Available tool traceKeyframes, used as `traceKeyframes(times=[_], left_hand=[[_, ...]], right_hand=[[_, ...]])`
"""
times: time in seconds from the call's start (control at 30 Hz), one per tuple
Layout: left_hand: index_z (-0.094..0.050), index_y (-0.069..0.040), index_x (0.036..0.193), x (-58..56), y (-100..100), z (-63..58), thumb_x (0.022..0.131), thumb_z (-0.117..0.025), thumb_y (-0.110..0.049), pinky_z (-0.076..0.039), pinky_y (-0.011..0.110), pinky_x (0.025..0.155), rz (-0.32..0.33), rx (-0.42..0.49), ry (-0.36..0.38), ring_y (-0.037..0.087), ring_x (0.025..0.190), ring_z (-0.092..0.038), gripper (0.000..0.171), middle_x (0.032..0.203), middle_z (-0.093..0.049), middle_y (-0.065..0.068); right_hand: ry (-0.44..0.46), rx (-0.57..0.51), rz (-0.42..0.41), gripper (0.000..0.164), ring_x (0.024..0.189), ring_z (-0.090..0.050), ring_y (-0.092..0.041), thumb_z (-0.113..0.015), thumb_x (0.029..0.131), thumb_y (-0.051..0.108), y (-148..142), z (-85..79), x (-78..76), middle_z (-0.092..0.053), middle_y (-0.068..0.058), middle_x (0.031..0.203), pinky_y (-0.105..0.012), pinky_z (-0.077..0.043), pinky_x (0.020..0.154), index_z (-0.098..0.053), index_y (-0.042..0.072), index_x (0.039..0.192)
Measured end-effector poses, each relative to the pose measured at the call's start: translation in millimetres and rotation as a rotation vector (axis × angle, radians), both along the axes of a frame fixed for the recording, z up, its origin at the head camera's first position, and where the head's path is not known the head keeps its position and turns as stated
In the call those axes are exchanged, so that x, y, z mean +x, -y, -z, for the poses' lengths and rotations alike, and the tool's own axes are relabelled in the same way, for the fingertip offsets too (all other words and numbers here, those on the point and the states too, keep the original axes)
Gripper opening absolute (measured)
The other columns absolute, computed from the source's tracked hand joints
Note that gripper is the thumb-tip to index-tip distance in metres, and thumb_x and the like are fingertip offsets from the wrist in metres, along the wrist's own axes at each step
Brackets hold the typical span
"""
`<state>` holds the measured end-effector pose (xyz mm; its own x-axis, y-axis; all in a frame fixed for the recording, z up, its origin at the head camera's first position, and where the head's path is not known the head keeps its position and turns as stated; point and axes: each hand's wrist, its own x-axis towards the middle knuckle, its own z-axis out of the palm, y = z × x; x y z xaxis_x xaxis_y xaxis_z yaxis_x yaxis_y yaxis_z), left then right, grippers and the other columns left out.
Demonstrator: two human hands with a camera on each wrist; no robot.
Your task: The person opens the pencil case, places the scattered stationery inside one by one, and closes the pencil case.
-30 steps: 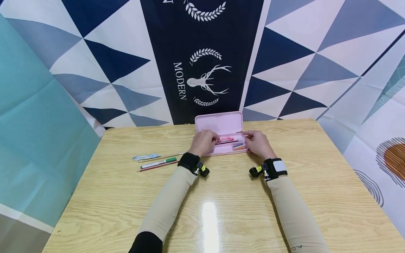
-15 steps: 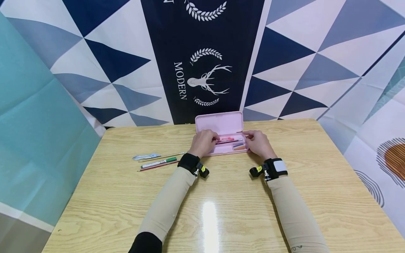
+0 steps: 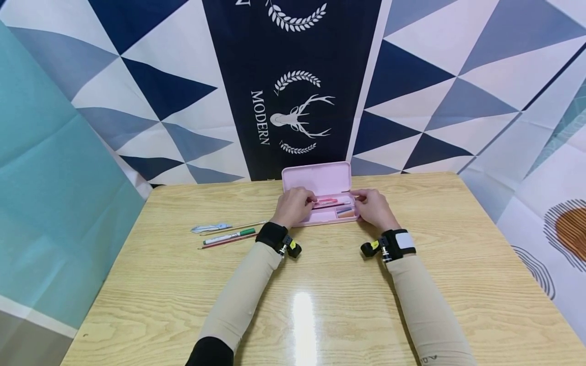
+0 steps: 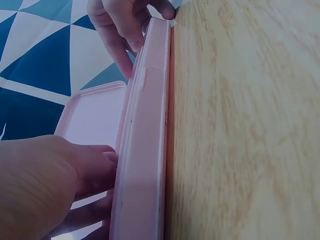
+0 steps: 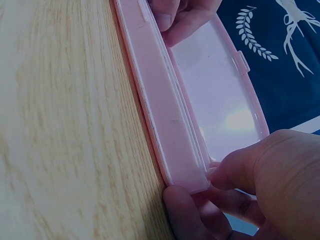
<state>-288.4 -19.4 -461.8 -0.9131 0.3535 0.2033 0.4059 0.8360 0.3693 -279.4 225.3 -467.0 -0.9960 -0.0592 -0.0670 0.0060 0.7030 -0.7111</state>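
Observation:
A pink pencil case (image 3: pixel 316 217) lies with its lid raised near the table's back edge. Inside are a red pen (image 3: pixel 327 201), a dark slim pencil (image 3: pixel 330 205) and small blue and orange pieces (image 3: pixel 345 211) in a corner compartment. My left hand (image 3: pixel 294 206) reaches over the case's left part, fingers bent down inside, by the ends of the pen and pencil; I cannot tell whether it pinches one. My right hand (image 3: pixel 374 207) grips the case's right end, thumb (image 5: pixel 230 170) at the rim and other fingers round the corner.
Left of the case on the wooden table (image 3: pixel 320 315) lie a light-blue compass-like tool (image 3: pixel 211 227), a gold slim pencil (image 3: pixel 249 224), a green-capped marker (image 3: pixel 229 236) and a red pencil (image 3: pixel 224 243). A patterned cloth (image 3: pixel 293 61) hangs directly behind the table.

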Motion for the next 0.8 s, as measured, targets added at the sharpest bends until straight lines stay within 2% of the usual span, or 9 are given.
traceKeyframes(times=[0.37,0.53,0.8], left_hand=[[-0.080,-0.021,0.100,0.3,1.2,-3.8,0.091,-0.069,-0.021,-0.056,0.033,0.074,0.001,0.019,-0.024,0.011,0.086,-0.063,0.014,0.094,-0.073,-0.003],[-0.080,-0.020,0.100,-0.7,2.3,-8.0,0.091,-0.069,-0.023,-0.055,0.032,0.071,-0.007,0.023,-0.030,0.011,0.084,-0.061,0.014,0.093,-0.072,-0.003],[-0.080,-0.019,0.103,-4.4,4.5,-13.6,0.091,-0.066,-0.018,-0.055,0.032,0.070,-0.009,0.017,-0.070,0.013,0.085,-0.065,0.019,0.094,-0.073,-0.001]], right_hand=[[0.020,-0.004,0.005,0.043,0.062,-0.064,-0.017,-0.051,0.097,0.006,-0.9,-0.7,0.3,-0.066,-0.020,0.107,-0.024,-0.055,0.053,-0.059,0.006,0.139],[0.012,-0.002,0.008,0.043,0.062,-0.063,-0.017,-0.052,0.096,0.006,-0.5,-0.6,0.3,-0.067,-0.020,0.101,-0.024,-0.055,0.052,-0.060,0.006,0.138],[0.027,-0.007,0.006,0.043,0.064,-0.063,-0.018,-0.050,0.098,0.006,0.1,-0.4,0.1,-0.063,-0.019,0.109,-0.024,-0.055,0.053,-0.058,0.005,0.140]])
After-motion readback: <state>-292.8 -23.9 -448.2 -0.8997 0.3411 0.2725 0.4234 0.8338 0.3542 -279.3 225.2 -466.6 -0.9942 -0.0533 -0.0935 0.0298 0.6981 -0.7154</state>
